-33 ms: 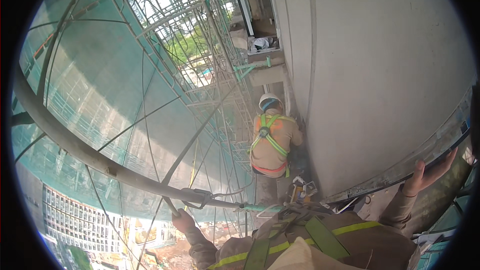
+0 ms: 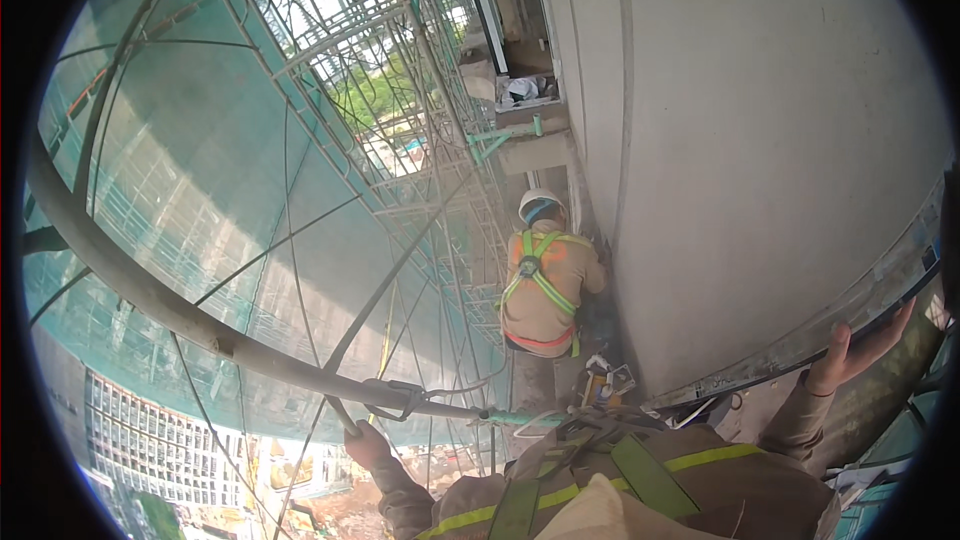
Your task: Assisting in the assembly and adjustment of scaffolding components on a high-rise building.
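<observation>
My left hand (image 2: 368,446) is closed around a thin diagonal scaffold brace (image 2: 342,414), below the long curved-looking pipe (image 2: 215,335). On that pipe a metal safety hook (image 2: 400,397) is clipped, its green lanyard (image 2: 525,419) leading toward my harness (image 2: 640,475). To the right, my right hand (image 2: 850,358) is open, thumb and fingers apart. It rests by the dark lower edge of the grey wall (image 2: 760,190), and its palm contact is partly hidden. Nothing shows in its fingers.
A co-worker (image 2: 545,285) in a white helmet and green harness crouches ahead on the narrow walkway, close to the wall. Behind them lie some tools (image 2: 605,380). Scaffold frames (image 2: 400,100) and green netting (image 2: 190,180) line the left side; ground shows far below.
</observation>
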Tool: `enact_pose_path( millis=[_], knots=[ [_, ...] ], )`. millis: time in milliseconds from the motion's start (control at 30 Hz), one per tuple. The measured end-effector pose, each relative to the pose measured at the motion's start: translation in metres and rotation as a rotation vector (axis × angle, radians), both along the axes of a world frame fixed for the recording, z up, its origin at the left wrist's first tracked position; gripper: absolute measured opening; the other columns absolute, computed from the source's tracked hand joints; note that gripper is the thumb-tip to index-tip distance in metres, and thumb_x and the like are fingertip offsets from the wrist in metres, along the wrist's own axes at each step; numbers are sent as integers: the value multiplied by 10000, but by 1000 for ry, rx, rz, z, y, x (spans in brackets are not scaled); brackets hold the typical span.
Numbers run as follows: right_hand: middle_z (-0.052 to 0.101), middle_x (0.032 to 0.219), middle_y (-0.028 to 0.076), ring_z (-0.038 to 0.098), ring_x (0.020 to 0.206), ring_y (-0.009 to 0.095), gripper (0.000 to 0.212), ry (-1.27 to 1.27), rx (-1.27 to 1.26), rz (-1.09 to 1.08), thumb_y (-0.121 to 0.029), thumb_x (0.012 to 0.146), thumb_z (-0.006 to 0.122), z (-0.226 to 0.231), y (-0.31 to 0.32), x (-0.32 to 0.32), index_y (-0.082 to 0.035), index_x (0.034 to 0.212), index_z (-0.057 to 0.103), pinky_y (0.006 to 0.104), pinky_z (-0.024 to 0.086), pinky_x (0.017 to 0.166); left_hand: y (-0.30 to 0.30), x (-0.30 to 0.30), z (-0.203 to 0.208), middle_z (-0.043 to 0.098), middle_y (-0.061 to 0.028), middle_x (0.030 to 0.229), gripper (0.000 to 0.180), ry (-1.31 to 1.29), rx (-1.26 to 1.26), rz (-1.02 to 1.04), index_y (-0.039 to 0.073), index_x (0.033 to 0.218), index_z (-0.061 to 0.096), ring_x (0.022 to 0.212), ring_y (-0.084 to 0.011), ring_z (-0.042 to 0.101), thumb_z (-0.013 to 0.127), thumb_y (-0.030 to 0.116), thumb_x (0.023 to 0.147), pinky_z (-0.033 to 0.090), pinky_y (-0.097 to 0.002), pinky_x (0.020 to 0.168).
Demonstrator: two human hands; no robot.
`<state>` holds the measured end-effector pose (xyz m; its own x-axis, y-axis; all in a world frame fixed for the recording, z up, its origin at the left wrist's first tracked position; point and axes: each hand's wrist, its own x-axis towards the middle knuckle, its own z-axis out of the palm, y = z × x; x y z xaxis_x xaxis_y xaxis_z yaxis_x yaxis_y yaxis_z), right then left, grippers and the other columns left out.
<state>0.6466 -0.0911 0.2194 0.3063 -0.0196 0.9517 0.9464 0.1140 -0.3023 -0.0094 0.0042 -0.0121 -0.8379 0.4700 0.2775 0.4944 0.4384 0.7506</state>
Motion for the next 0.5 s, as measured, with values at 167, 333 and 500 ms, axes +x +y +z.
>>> enact_pose_path(
  millis=[167,333,500],
  knots=[
    [250,1591,190,201,1492,330,1005,27,-8,31,-557,878,667,3,0,-2,54,1538,219,497,135,1223,-5,-1,1,683,-281,855,416,9,-111,25,-75,999,668,835,-487,652,563,294,841,479,-553,731],
    [259,1574,219,258,1460,339,1040,73,33,94,-556,856,704,0,-3,-1,52,1540,209,486,195,1200,-7,4,3,687,-268,854,409,14,-87,30,-57,986,676,829,-494,646,546,305,847,478,-556,723],
    [299,1538,227,312,1426,336,1024,70,60,182,-478,843,758,-1,-5,2,50,1534,217,471,240,1178,-6,7,9,670,-271,818,381,50,-80,21,-44,943,675,795,-494,633,543,299,842,469,-557,700]
  ],
)
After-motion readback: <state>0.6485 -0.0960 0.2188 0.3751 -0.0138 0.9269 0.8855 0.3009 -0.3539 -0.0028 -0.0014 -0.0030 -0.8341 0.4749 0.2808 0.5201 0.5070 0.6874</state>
